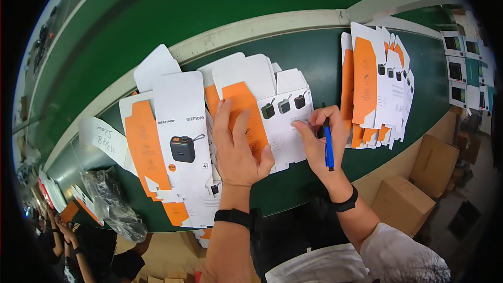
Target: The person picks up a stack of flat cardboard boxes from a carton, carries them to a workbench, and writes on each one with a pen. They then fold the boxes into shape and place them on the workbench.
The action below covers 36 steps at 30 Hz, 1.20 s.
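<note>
A flat, unfolded carton blank (277, 126), white with an orange panel and printed pictures of small speakers, lies in front of me. My left hand (236, 152) rests on its orange part, fingers spread and thumb out. My right hand (322, 152) is at the blank's right side and grips a blue pen (328, 149) among its fingers. Its thumb and forefinger touch the white panel beside a small pale patch (298, 121); whether they also pinch something is too small to tell. Left of my left hand lies a stack of similar carton blanks (181, 99).
Another stack of blanks (369, 84) sits on the right of the green table (314, 57). At the left are a handwritten paper strip (107, 139) and a crumpled plastic bag (112, 204). Brown cardboard boxes (403, 204) stand lower right. Another person's hands (65, 230) show far left.
</note>
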Tool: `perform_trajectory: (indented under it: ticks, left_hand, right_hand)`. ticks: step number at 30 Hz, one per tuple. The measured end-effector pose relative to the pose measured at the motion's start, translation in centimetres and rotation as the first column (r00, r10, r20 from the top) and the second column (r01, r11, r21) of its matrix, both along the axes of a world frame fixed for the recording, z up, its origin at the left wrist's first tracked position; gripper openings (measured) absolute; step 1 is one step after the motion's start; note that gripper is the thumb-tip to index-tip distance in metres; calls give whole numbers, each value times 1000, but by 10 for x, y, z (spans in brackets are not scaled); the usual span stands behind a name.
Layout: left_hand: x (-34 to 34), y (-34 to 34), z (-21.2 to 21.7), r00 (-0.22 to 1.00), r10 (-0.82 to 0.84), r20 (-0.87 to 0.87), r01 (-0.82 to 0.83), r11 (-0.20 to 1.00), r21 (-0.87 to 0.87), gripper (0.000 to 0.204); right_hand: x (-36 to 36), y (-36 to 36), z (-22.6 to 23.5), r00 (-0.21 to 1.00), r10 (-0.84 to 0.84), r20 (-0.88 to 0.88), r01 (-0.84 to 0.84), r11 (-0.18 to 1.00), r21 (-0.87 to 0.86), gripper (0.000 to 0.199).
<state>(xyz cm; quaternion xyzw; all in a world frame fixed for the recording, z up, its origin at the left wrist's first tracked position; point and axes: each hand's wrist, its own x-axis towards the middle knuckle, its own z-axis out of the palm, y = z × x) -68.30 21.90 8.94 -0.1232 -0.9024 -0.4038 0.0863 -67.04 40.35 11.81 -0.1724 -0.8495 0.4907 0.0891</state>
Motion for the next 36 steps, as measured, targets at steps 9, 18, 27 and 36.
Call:
perform_trajectory:
  ticks: [9,18,27,36]
  left_hand:
    - [-2,2,1,1000,20,-18,-19,997,80,74]
    - [-2,0,3,1000,27,-12,-26,996,87,76]
    - [-5,1,8,997,0,79,10,993,-121,52]
    - [-9,3,18,996,-5,90,29,964,-263,48]
  right_hand:
    - [-8,8,7,996,39,75,-47,993,108,55]
    - [-14,3,13,996,84,-8,-81,979,189,53]
    - [-25,54,71,988,-3,-157,-14,994,-108,41]
    - [10,149,103,904,-165,-395,165,986,-34,41]
